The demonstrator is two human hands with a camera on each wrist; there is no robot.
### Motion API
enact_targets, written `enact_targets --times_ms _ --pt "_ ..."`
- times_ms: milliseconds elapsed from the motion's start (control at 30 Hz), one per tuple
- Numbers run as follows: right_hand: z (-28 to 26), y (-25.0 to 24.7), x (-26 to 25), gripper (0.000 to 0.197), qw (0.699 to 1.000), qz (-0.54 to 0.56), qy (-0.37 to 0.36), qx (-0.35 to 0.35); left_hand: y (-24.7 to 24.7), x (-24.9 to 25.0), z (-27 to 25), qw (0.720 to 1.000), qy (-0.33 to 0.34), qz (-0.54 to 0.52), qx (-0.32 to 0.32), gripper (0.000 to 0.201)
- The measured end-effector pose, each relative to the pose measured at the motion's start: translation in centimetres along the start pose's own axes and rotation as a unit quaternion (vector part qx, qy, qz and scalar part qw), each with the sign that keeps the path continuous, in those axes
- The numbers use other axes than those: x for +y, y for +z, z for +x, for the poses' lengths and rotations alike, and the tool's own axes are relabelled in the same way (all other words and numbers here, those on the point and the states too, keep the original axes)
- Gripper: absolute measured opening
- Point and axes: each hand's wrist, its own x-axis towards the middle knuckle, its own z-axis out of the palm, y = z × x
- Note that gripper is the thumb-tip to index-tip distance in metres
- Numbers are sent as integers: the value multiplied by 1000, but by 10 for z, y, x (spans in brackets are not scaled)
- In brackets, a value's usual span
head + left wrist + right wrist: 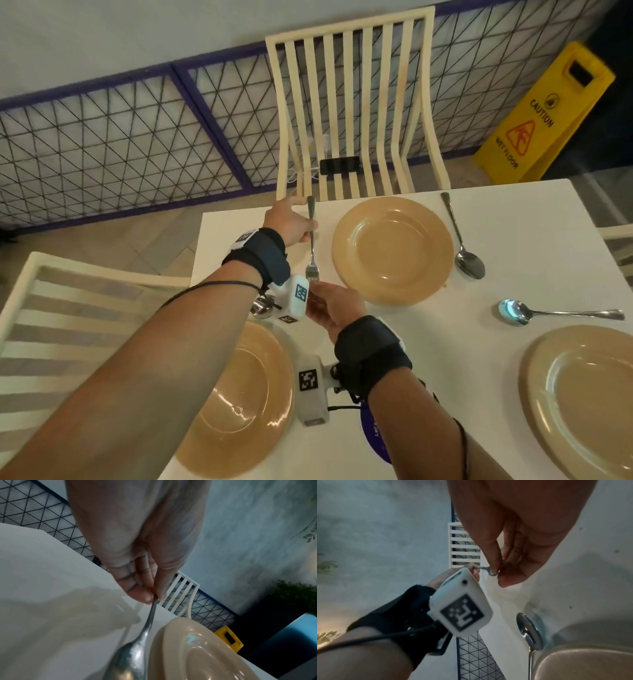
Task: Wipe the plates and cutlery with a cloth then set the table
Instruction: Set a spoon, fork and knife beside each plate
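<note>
A steel fork (311, 240) lies lengthwise just left of the far tan plate (392, 250) on the white table (496, 219). My left hand (308, 226) pinches its handle near the table's far edge. My right hand (317, 286) pinches the tine end. In the left wrist view, thumb and fingers of the left hand (154, 597) pinch the fork (150, 616) beside the plate (197, 655). The right wrist view shows my right hand (496, 574) pinching the fork (486, 568). No cloth is in view.
Two more tan plates (239, 394) (582, 404) sit near me. Spoons (462, 240) (548, 313) lie by the plates, another spoon (262, 306) under my left wrist. Cream slatted chairs (349, 113) (68, 318) stand at the far and left sides. A yellow wet-floor sign (544, 116) stands far right.
</note>
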Motion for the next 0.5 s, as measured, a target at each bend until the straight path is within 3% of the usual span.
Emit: enact_targets --times_ms 200,333,500 --pt "17 4 7 24 999 19 -20 25 13 -6 23 997 10 80 -14 64" --pt "21 2 10 18 999 43 -27 15 21 -15 36 983 37 176 -26 74" --pt "26 4 11 10 998 43 -37 12 26 -15 40 954 95 283 -10 41"
